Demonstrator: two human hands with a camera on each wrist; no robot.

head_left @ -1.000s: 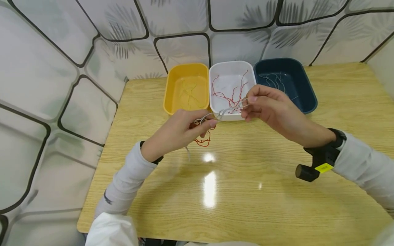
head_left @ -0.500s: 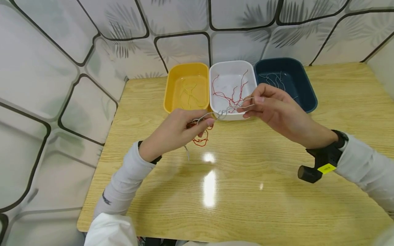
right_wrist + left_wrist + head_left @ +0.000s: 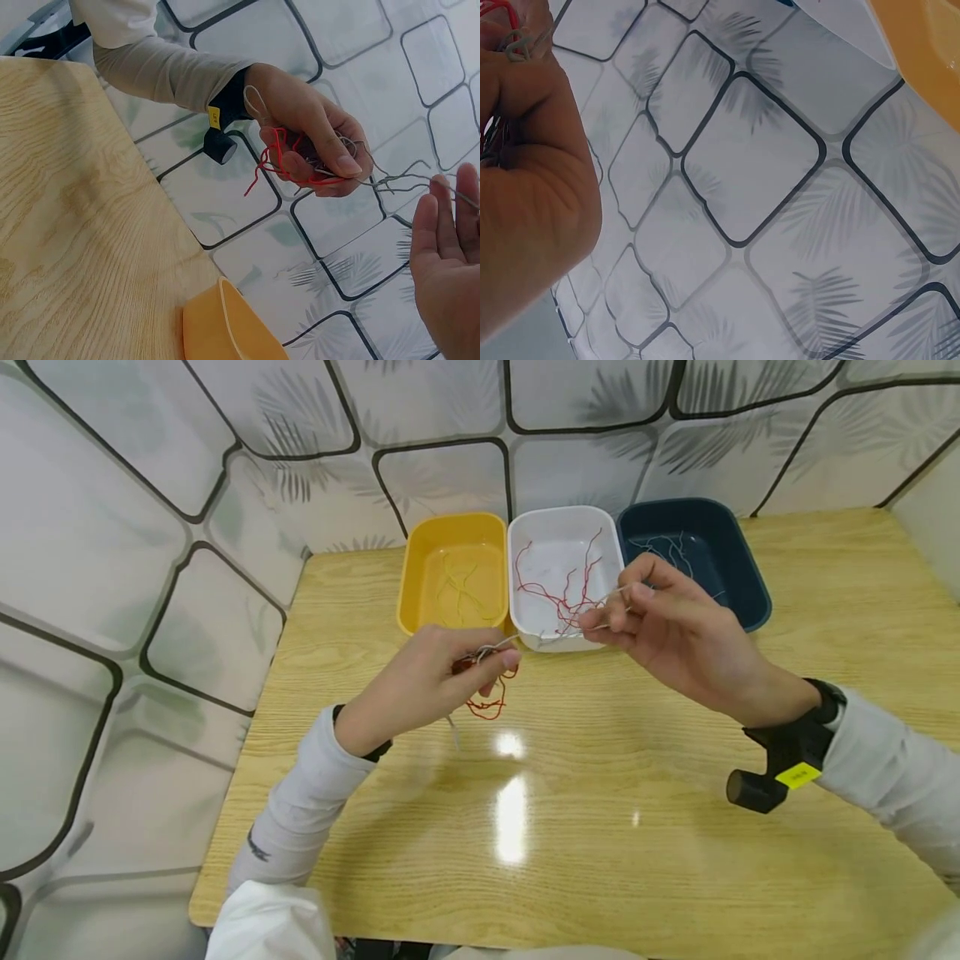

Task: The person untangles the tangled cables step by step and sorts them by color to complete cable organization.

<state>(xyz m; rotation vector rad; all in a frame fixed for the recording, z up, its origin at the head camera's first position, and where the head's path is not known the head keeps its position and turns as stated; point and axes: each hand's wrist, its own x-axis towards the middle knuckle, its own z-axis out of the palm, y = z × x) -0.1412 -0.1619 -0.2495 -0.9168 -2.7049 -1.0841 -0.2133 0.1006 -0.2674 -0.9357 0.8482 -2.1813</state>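
My left hand (image 3: 431, 681) grips a tangled bundle of red and grey strings. Loops of red string (image 3: 491, 708) hang below its fingers, and in the right wrist view the bundle (image 3: 315, 161) shows in the curled palm. Grey strings (image 3: 401, 180) run from between its thumb and index finger across to my right hand (image 3: 693, 635). The right thumb and index finger pinch an end of grey string, while its other fingers spread along the strands. Both hands are above the table, in front of the bins. The left wrist view shows only part of the left hand (image 3: 540, 172).
Three bins stand side by side at the back: a yellow bin (image 3: 417, 602) with yellow strings (image 3: 462, 596), a white bin (image 3: 555, 527) with red strings (image 3: 558, 597), and a dark blue bin (image 3: 742, 602) with grey strings (image 3: 675, 550). The wooden table (image 3: 600, 827) meets a patterned wall covering (image 3: 442, 485).
My right hand has shifted slightly right, and its fingers have moved along the grey strings, which now look more drawn out. The left hand has moved only slightly left.
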